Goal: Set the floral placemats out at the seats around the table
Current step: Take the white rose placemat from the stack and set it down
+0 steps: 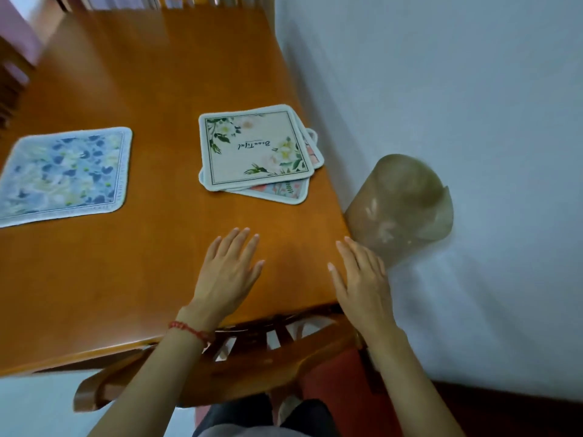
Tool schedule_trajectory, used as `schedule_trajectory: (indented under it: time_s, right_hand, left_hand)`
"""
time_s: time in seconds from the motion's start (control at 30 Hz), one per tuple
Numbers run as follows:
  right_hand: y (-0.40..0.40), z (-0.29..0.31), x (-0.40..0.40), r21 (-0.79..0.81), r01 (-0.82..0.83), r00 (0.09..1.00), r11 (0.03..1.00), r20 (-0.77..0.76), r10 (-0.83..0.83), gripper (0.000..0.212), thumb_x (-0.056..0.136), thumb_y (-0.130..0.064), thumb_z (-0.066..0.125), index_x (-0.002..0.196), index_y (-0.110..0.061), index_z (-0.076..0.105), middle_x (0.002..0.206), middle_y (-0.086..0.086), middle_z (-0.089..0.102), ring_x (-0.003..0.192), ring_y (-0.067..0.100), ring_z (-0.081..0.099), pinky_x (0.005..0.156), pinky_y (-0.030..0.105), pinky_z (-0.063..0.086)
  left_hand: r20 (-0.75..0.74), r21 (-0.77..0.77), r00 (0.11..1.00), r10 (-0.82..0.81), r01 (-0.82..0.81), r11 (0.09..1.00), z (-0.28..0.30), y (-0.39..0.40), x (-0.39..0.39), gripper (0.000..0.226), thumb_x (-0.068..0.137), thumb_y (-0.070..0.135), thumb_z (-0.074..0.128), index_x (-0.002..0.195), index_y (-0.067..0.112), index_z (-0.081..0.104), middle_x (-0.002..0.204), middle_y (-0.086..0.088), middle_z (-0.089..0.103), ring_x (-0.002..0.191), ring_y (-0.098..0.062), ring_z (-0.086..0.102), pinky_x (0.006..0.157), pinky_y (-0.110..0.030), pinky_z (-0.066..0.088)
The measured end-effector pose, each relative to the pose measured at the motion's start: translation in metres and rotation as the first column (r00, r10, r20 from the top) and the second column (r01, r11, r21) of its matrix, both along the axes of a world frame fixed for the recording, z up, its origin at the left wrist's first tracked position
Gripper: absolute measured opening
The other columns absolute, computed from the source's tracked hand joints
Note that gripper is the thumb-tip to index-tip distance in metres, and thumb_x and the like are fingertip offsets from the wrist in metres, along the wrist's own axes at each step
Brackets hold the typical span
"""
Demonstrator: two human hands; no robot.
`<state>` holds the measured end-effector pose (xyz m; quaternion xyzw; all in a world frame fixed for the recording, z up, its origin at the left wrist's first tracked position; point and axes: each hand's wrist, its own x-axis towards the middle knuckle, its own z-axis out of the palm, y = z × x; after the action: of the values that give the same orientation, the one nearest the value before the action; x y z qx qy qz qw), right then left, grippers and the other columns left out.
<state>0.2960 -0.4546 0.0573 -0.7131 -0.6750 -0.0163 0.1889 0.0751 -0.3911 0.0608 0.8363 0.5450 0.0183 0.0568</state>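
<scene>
Stretching away under both hands, the orange wooden bench (126, 263) carries everything, and the stack of floral placemats (257, 149) serves as landmark. Left of the stack lies a blue floral placemat (63, 175), already laid flat. The stack sits skewed, just beside the bench's right edge; a careless grab could drag lower mats over that edge. Nearer than the stack, the left hand (228, 272) and right hand (362, 279) hover with fingers spread, holding nothing.
</scene>
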Motion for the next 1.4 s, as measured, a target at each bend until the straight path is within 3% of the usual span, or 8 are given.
schedule_trajectory:
  time_s: [0.37, 0.63, 0.8, 0.97, 1.13, 1.3, 1.4]
  right_hand:
    - [0.117, -0.006, -0.012, -0.048, -0.025, 0.999, 0.999, -0.048, 0.023, 0.049, 0.092, -0.038, 0.034, 0.125, -0.007, 0.054, 0.128, 0.013, 0.056, 0.117, 0.027, 0.053, 0.097, 0.040, 0.040]
    - [0.193, -0.018, -0.006, -0.066, -0.033, 0.997, 0.997, -0.071, 0.028, 0.050, 0.092, -0.038, 0.034, 0.124, -0.006, 0.053, 0.127, 0.014, 0.056, 0.116, 0.028, 0.054, 0.096, 0.032, 0.032]
    - [0.243, -0.037, -0.001, -0.133, -0.071, 0.990, 0.989, -0.134, 0.053, 0.058, 0.091, -0.045, 0.026, 0.128, -0.008, 0.050, 0.131, 0.013, 0.053, 0.119, 0.029, 0.049, 0.099, 0.044, 0.038]
    - [0.288, -0.057, 0.004, -0.147, -0.078, 0.990, 0.986, -0.131, 0.059, 0.049, 0.091, -0.037, 0.040, 0.128, -0.006, 0.051, 0.131, 0.016, 0.052, 0.121, 0.031, 0.048, 0.099, 0.045, 0.039]
    - [0.326, -0.074, 0.004, -0.176, -0.064, 0.984, 0.982, -0.173, 0.033, 0.047, 0.092, -0.033, 0.039, 0.131, -0.008, 0.048, 0.139, 0.012, 0.046, 0.128, 0.028, 0.041, 0.105, 0.042, 0.033]
    - [0.354, -0.085, 0.008, -0.184, -0.051, 0.972, 0.982, -0.235, 0.007, 0.041, 0.094, -0.024, 0.047, 0.130, -0.004, 0.047, 0.134, 0.016, 0.048, 0.122, 0.031, 0.045, 0.099, 0.045, 0.042]
    - [0.367, -0.089, 0.008, -0.176, -0.048, 0.959, 0.983, -0.282, -0.004, 0.039, 0.094, -0.022, 0.049, 0.129, -0.005, 0.048, 0.132, 0.014, 0.050, 0.118, 0.029, 0.048, 0.094, 0.041, 0.045]
  left_hand:
    - [0.032, -0.038, 0.993, 0.113, -0.112, 0.993, -0.014, 0.097, -0.031, 0.058, 0.090, 0.044, 0.026, 0.124, 0.006, 0.055, 0.126, -0.018, 0.058, 0.119, -0.035, 0.054, 0.095, -0.053, 0.042]
    - [0.082, -0.040, 0.978, 0.193, -0.191, 0.981, -0.029, 0.163, -0.045, 0.056, 0.091, 0.043, 0.031, 0.128, 0.005, 0.050, 0.131, -0.020, 0.053, 0.124, -0.037, 0.048, 0.100, -0.053, 0.038]
    - [0.082, -0.050, 0.966, 0.245, -0.242, 0.969, -0.045, 0.200, -0.048, 0.061, 0.091, 0.046, 0.026, 0.129, 0.004, 0.049, 0.132, -0.022, 0.052, 0.125, -0.039, 0.046, 0.100, -0.054, 0.037]
    - [0.104, -0.053, 0.948, 0.300, -0.296, 0.954, -0.065, 0.233, -0.053, 0.058, 0.092, 0.043, 0.033, 0.134, 0.004, 0.043, 0.139, -0.020, 0.045, 0.131, -0.037, 0.039, 0.105, -0.051, 0.030]
    - [0.185, -0.082, 0.921, 0.344, -0.334, 0.939, -0.080, 0.262, -0.057, 0.069, 0.089, 0.049, 0.021, 0.135, 0.002, 0.042, 0.139, -0.020, 0.044, 0.130, -0.037, 0.039, 0.105, -0.049, 0.031]
    - [0.259, -0.097, 0.888, 0.381, -0.368, 0.925, -0.097, 0.291, -0.062, 0.049, 0.093, 0.025, 0.051, 0.132, -0.003, 0.043, 0.136, -0.024, 0.045, 0.126, -0.041, 0.040, 0.104, -0.050, 0.034]
    - [0.299, -0.121, 0.862, 0.409, -0.391, 0.912, -0.104, 0.306, -0.063, 0.048, 0.091, 0.018, 0.054, 0.132, -0.004, 0.042, 0.137, -0.025, 0.043, 0.126, -0.042, 0.039, 0.104, -0.050, 0.033]
